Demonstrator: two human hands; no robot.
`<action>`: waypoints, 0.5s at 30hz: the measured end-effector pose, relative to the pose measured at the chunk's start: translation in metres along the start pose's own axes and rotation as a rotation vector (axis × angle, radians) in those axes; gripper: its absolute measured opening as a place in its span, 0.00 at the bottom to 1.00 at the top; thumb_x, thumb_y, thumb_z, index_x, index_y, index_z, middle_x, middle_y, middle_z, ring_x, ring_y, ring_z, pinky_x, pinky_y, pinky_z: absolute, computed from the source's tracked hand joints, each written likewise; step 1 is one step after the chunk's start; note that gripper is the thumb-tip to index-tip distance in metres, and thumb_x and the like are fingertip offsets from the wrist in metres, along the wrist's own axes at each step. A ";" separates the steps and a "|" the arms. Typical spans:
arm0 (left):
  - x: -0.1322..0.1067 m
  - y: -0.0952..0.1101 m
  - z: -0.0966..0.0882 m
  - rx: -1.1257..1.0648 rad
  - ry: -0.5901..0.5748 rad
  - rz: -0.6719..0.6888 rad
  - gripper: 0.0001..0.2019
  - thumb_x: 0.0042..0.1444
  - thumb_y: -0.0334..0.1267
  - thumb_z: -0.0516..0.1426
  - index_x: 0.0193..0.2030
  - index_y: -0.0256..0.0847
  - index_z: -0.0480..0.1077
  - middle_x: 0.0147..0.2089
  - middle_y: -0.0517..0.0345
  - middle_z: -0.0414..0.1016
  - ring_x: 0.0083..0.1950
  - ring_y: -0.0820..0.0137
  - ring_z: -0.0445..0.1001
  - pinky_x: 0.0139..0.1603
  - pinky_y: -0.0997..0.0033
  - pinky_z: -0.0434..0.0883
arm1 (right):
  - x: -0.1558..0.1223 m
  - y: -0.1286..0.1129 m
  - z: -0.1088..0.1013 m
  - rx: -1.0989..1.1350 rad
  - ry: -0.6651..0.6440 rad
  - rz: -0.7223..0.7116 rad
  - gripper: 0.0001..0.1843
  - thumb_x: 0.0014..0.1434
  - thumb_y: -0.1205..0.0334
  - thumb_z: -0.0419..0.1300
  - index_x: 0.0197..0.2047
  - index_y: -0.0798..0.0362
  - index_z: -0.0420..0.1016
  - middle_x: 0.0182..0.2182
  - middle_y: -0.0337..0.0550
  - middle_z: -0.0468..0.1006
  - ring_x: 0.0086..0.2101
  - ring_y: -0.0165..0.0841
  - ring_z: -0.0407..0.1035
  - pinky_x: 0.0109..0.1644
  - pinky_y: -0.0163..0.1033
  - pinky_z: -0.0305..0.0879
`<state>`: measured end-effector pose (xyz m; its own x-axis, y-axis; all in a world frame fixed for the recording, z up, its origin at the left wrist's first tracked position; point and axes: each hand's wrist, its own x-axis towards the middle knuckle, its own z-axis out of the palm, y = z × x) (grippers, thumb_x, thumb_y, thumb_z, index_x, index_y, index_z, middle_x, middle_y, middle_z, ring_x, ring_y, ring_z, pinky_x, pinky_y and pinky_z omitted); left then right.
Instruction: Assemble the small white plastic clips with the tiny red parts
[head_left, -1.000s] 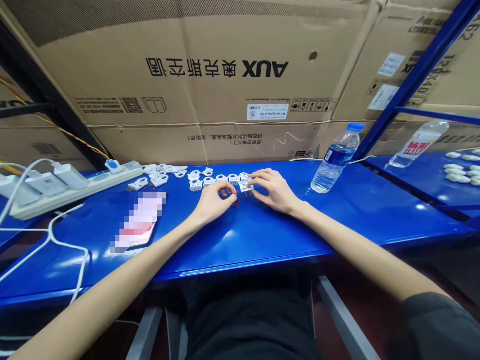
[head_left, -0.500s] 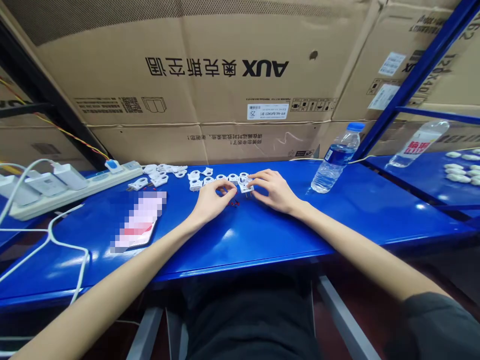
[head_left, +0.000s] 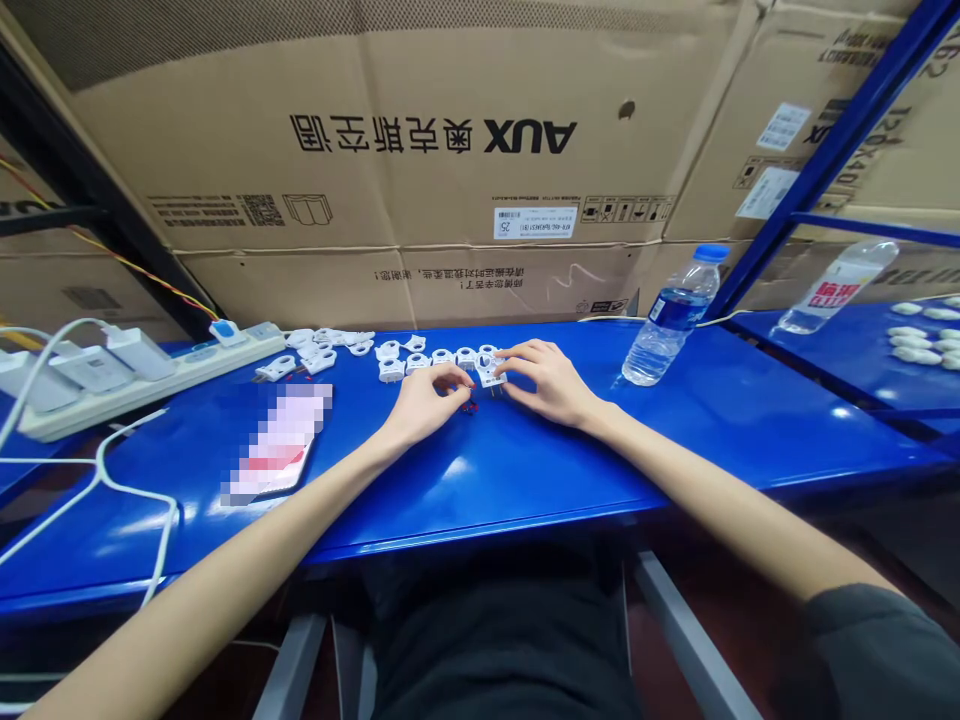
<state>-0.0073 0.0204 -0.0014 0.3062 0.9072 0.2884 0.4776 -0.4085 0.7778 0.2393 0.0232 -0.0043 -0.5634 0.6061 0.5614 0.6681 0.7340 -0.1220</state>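
With thumb and fingers, my right hand [head_left: 551,383] grips the edge of a white ring-handled plug [head_left: 491,372], whose metal pins point down toward the table. Just left of it, my left hand [head_left: 429,398] is closed in a pinch on a tiny red part [head_left: 472,386]. A few more red bits [head_left: 469,407] lie on the blue tabletop below those fingertips. Behind my hands, similar white plug pieces [head_left: 390,370] stand in a row. More loose white pieces [head_left: 322,345] are heaped further left.
A phone [head_left: 289,440] lies left of my left forearm. Beyond it are a power strip [head_left: 172,370] with chargers and white cables [head_left: 112,480]. A water bottle [head_left: 675,315] stands on the right. Large cardboard boxes [head_left: 435,200] back the blue table [head_left: 525,500].
A small red part now shows at my left fingertips, which have shifted slightly. The plug in my right hand has tilted a little.
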 end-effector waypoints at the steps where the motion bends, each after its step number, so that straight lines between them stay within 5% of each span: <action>1: 0.000 0.000 0.000 0.005 0.001 -0.002 0.09 0.55 0.42 0.60 0.37 0.42 0.80 0.40 0.55 0.85 0.40 0.62 0.81 0.48 0.60 0.77 | 0.000 0.000 0.000 0.001 0.005 -0.004 0.11 0.70 0.58 0.58 0.51 0.45 0.80 0.58 0.45 0.81 0.57 0.45 0.72 0.62 0.56 0.64; 9: 0.000 0.004 0.001 -0.043 -0.006 -0.021 0.10 0.53 0.41 0.60 0.39 0.41 0.80 0.40 0.53 0.84 0.39 0.62 0.80 0.48 0.60 0.77 | -0.001 0.001 0.002 -0.004 0.025 -0.027 0.10 0.70 0.59 0.59 0.51 0.46 0.80 0.58 0.45 0.81 0.56 0.45 0.72 0.60 0.55 0.64; 15: 0.002 0.007 0.002 -0.270 0.007 -0.182 0.11 0.51 0.41 0.62 0.40 0.42 0.80 0.37 0.55 0.83 0.39 0.63 0.80 0.46 0.62 0.76 | -0.001 0.001 0.002 -0.004 0.024 -0.030 0.09 0.70 0.60 0.60 0.50 0.47 0.80 0.57 0.45 0.82 0.55 0.45 0.72 0.59 0.54 0.64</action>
<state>-0.0020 0.0187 0.0040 0.2297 0.9640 0.1339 0.2877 -0.1987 0.9369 0.2396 0.0242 -0.0069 -0.5715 0.5764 0.5841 0.6533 0.7503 -0.1012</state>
